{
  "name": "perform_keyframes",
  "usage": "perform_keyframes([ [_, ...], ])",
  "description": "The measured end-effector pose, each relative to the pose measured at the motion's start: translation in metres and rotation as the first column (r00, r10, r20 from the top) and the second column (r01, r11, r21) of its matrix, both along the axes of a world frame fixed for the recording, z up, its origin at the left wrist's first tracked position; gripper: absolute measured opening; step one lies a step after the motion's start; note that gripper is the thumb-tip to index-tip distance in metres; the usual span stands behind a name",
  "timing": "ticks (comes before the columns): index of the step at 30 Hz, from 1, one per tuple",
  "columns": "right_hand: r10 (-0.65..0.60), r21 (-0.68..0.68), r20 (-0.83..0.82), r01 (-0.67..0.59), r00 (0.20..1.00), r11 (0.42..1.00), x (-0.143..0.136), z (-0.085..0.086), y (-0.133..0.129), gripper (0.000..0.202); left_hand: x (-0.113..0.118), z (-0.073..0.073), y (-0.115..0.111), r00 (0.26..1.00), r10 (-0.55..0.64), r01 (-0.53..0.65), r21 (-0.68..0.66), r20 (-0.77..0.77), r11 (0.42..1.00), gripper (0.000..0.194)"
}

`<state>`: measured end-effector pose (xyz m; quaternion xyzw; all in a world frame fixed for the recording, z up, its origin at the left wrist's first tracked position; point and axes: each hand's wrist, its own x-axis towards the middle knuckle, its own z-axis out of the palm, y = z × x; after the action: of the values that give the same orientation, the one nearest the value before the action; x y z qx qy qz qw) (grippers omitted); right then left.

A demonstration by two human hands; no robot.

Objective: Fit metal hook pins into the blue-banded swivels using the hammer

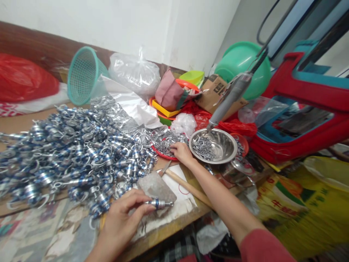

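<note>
Between thumb and fingers, my left hand (pixel 127 214) pinches a small silver-and-blue metal part (pixel 156 203) at the front edge of a grey stone block (pixel 158 187). My right hand (pixel 182 152) reaches over a red plate (pixel 164 155) heaped with small metal pieces (pixel 167 140); its fingertips are among them, and what they grip, if anything, is too small to make out. Beside it on the right stands a steel bowl (pixel 227 145) with thin metal pins (pixel 204 147). A large pile of silver-and-blue metal parts (pixel 81 153) covers the left of the table.
A wooden-handled hammer (pixel 191 187) lies right of the block. Above the bowl hangs a grey tool (pixel 230 100). Behind are a turquoise basket (pixel 84 74), a clear bag (pixel 135 72) and a green basin (pixel 245 65). A red plastic stool (pixel 308 94) stands at the right.
</note>
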<state>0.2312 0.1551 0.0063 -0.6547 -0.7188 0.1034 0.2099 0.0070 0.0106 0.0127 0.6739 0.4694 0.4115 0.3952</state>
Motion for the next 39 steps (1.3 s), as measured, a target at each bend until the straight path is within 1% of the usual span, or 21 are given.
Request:
perform_keyframes([
  [2, -0.021, 0.042, -0.054, 0.023, 0.998, 0.999, 0.005, 0.004, -0.008, 0.019, 0.001, -0.001, -0.001, 1.0, 0.015, -0.015, 0.004, 0.012, 1.0, 0.006],
  [4, -0.022, 0.081, -0.125, 0.033, 0.992, 0.996, 0.0, 0.009, -0.022, 0.022, 0.002, -0.003, -0.002, 0.998, 0.057, -0.057, -0.017, 0.018, 0.998, 0.004],
  [6, 0.013, 0.097, -0.199, 0.007, 0.98, 0.995, -0.014, 0.015, -0.046, 0.022, 0.003, -0.005, -0.005, 0.992, 0.126, -0.125, -0.065, 0.021, 0.99, 0.011],
  [8, 0.092, 0.09, -0.283, -0.069, 0.955, 0.994, -0.032, 0.022, -0.077, 0.017, 0.003, -0.007, -0.008, 0.983, 0.182, -0.179, -0.103, 0.031, 0.979, 0.023],
  [9, 0.149, 0.085, -0.332, -0.128, 0.931, 0.988, -0.041, 0.024, -0.093, 0.013, 0.003, -0.007, -0.009, 0.979, 0.199, -0.194, -0.107, 0.037, 0.975, 0.028],
  [10, 0.223, 0.098, -0.439, -0.2, 0.871, 0.975, -0.049, 0.027, -0.109, 0.011, 0.003, -0.007, -0.01, 0.977, 0.209, -0.203, -0.103, 0.043, 0.974, 0.03],
  [11, 0.259, 0.095, -0.507, -0.245, 0.822, 0.965, -0.055, 0.029, -0.122, 0.01, 0.003, -0.007, -0.011, 0.976, 0.214, -0.209, -0.091, 0.047, 0.974, 0.031],
  [13, 0.294, 0.091, -0.626, -0.306, 0.723, 0.948, -0.063, 0.032, -0.141, 0.011, 0.003, -0.006, -0.012, 0.973, 0.226, -0.223, -0.054, 0.05, 0.973, 0.032],
  [14, 0.293, 0.086, -0.659, -0.317, 0.693, 0.945, -0.064, 0.033, -0.146, 0.013, 0.003, -0.006, -0.012, 0.972, 0.228, -0.227, -0.029, 0.051, 0.973, 0.032],
  [16, 0.293, 0.094, -0.7, -0.322, 0.652, 0.942, -0.065, 0.033, -0.151, 0.013, 0.002, -0.004, -0.011, 0.973, 0.224, -0.226, 0.034, 0.052, 0.974, 0.031],
  [18, 0.308, 0.121, -0.71, -0.322, 0.633, 0.939, -0.064, 0.033, -0.153, 0.012, 0.001, -0.001, -0.01, 0.981, 0.187, -0.191, 0.091, 0.049, 0.977, 0.024],
  [20, 0.331, 0.149, -0.699, -0.324, 0.634, 0.934, -0.063, 0.033, -0.155, 0.011, 0.0, 0.002, -0.011, 0.992, 0.115, -0.12, 0.125, 0.047, 0.985, 0.017],
  [22, 0.353, 0.185, -0.672, -0.314, 0.651, 0.931, -0.061, 0.034, -0.159, 0.014, 0.001, 0.005, -0.012, 0.997, 0.058, -0.064, 0.139, 0.047, 0.988, 0.016],
  [24, 0.367, 0.226, -0.639, -0.291, 0.676, 0.93, -0.061, 0.035, -0.162, 0.017, 0.003, 0.008, -0.014, 0.996, 0.064, -0.073, 0.158, 0.06, 0.985, 0.018],
  [26, 0.376, 0.258, -0.612, -0.274, 0.695, 0.926, -0.06, 0.037, -0.164, 0.018, 0.004, 0.01, -0.016, 0.99, 0.11, -0.124, 0.176, 0.082, 0.977, 0.02],
  [29, 0.394, 0.263, -0.593, -0.293, 0.702, 0.919, -0.06, 0.039, -0.164, 0.018, 0.005, 0.013, -0.018, 0.983, 0.152, -0.168, 0.174, 0.102, 0.97, 0.023],
  [32, 0.408, 0.248, -0.581, -0.325, 0.704, 0.913, -0.061, 0.041, -0.164, 0.017, 0.003, 0.015, -0.018, 0.987, 0.135, -0.147, 0.163, 0.085, 0.976, 0.022],
  [36, 0.41, 0.237, -0.558, -0.335, 0.722, 0.912, -0.062, 0.044, -0.167, 0.016, 0.001, 0.017, -0.018, 0.994, 0.089, -0.1, 0.189, 0.066, 0.977, 0.018],
  [37, 0.415, 0.24, -0.547, -0.338, 0.727, 0.91, -0.062, 0.044, -0.168, 0.016, 0.001, 0.018, -0.018, 0.995, 0.078, -0.089, 0.183, 0.066, 0.979, 0.016],
  [39, 0.443, 0.284, -0.507, -0.342, 0.739, 0.896, -0.059, 0.042, -0.17, 0.014, 0.001, 0.019, -0.018, 0.994, 0.069, -0.08, 0.126, 0.088, 0.989, 0.013],
])
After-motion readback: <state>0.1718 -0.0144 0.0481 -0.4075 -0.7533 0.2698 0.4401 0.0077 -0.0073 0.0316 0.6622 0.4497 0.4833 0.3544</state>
